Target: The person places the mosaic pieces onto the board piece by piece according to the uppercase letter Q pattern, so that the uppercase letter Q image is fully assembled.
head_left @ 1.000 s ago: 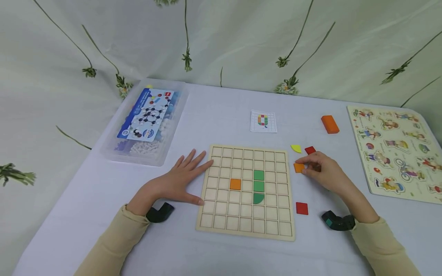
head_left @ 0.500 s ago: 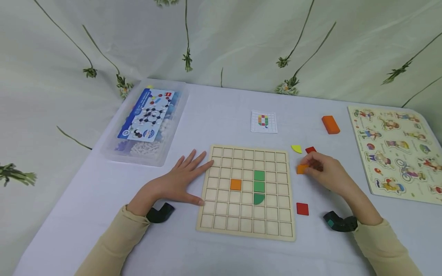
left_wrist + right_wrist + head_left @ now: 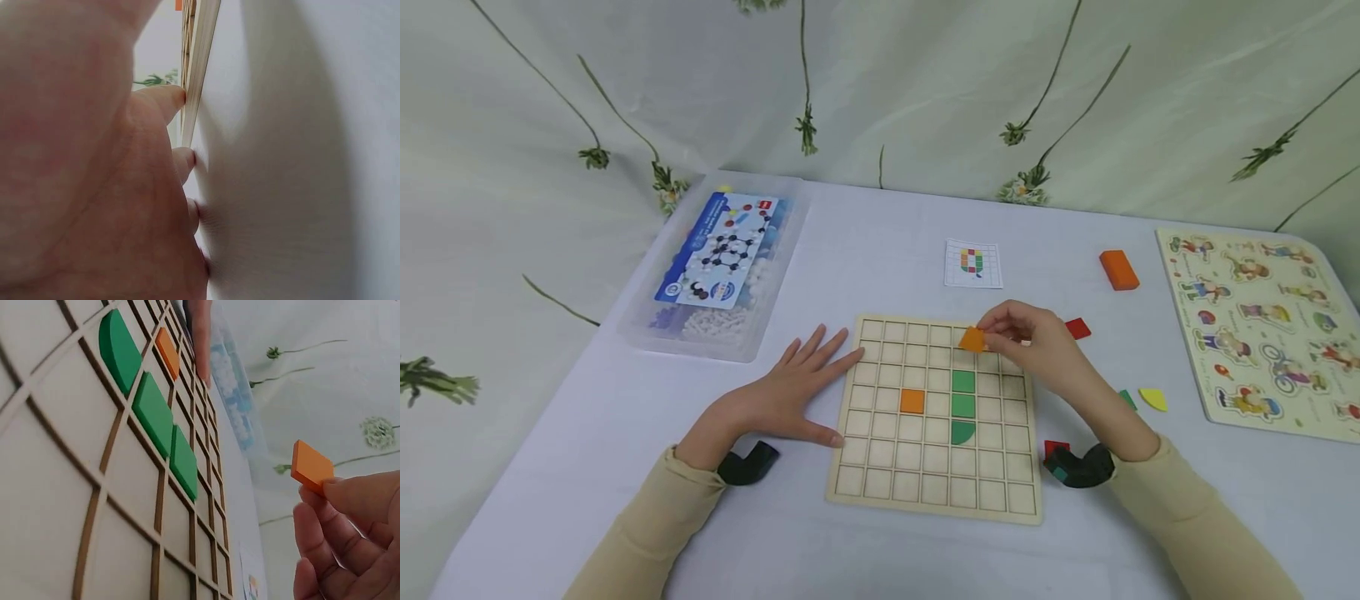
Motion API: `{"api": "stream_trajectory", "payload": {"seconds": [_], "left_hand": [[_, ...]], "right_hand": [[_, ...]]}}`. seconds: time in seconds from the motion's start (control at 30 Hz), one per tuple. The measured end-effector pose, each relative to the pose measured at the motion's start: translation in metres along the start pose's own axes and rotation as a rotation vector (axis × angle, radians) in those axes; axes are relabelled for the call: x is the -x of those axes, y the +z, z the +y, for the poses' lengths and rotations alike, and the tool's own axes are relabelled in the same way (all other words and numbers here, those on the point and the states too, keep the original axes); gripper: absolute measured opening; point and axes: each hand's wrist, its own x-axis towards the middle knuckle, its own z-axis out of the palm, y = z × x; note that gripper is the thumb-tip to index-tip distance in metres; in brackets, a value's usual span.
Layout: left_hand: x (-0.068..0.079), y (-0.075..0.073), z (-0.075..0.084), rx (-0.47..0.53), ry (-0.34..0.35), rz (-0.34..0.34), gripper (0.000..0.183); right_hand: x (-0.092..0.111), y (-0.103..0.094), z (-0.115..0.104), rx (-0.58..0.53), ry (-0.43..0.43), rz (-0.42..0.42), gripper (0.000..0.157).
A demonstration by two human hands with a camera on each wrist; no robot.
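R hand (image 3: pixel 1028 340) has just swung from beside the grid board (image 3: pixel 936 457) to over its far edge, nr the far R corner, so the orange tile (image 3: pixel 972 339) is at the cells but not seated: tilted, held up off them, pinched btwn thumb & fingers. L hand (image 3: pixel 793 398) hasn't budged: fingers spread, thumb & index at the board's L edge. In the cells: orange square (image 3: pixel 912 401), plus a green column (image 3: pixel 963 406). R of the board, a yellow quarter (image 3: pixel 1153 399) & green piece (image 3: pixel 1127 399) now show. Pattern card (image 3: pixel 973 264) sits twd the table's far edge. In the way: R hand hides the board's corner; wrist camera (image 3: pixel 1078 468) part-covers a red tile (image 3: pixel 1057 447).
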Motion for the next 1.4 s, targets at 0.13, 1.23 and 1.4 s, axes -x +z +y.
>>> {"api": "stream_trajectory", "payload": {"seconds": [0.13, 1.23, 1.4], "left_hand": [[0.0, 0.0, 0.0, -0.002, -0.003, -0.001, 0.108], [0.001, -0.001, 0.0, -0.003, 0.0, -0.003, 0.109], [0.001, -0.001, 0.001, -0.009, -0.001, -0.003, 0.108]], "right_hand": [[-0.017, 0.02, -0.003, -0.075, 0.02, -0.033, 0.01], [-0.025, 0.063, -0.002, 0.165, -0.153, -0.209, 0.006], [-0.024, 0.064, -0.005, 0.223, -0.183, -0.219, 0.004]]}}
